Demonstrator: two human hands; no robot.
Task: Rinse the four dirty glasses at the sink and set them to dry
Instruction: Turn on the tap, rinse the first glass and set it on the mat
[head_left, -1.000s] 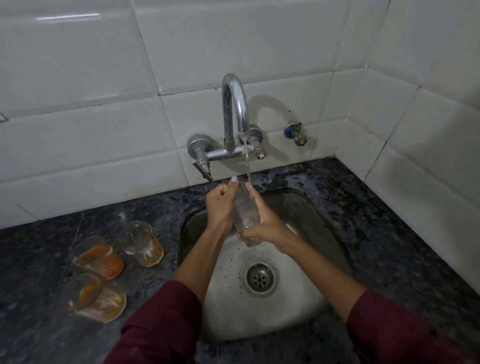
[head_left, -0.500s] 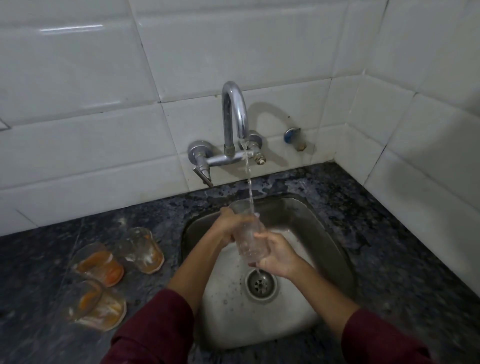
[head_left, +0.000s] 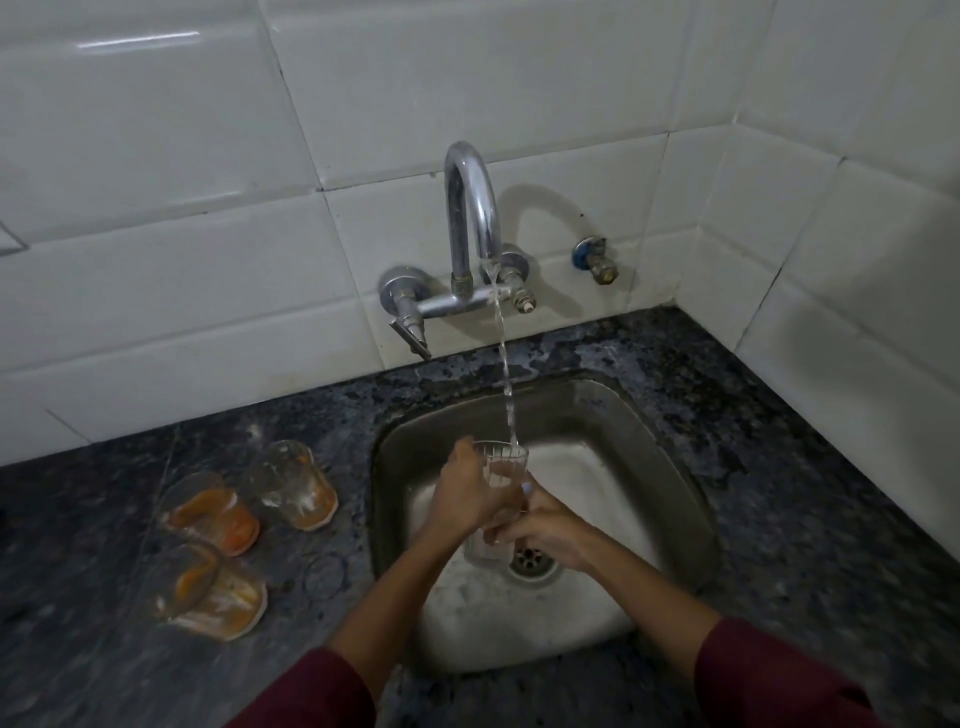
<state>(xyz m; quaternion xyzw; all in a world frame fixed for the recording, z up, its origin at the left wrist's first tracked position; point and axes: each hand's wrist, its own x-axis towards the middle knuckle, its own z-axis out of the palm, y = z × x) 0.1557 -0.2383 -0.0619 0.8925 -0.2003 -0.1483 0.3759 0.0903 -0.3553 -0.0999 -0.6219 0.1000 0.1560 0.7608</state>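
A dark stone counter (head_left: 779, 493) surrounds the steel sink (head_left: 649, 415). Water from the tap (head_left: 470, 208) falls into a clear glass (head_left: 501, 467) held upright over the basin, left hand (head_left: 467, 499) wrapped around its side, right hand (head_left: 545, 530) gripping its base. Three dirty glasses (head_left: 249, 525) stand on the counter, left of the sink.

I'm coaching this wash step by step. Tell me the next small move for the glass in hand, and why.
Probably tip the glass over the sink to pour out the rinse water. Both the left hand and right hand grip it upright under the running stream, and it looks partly filled and clear. Three stained glasses wait on the counter.
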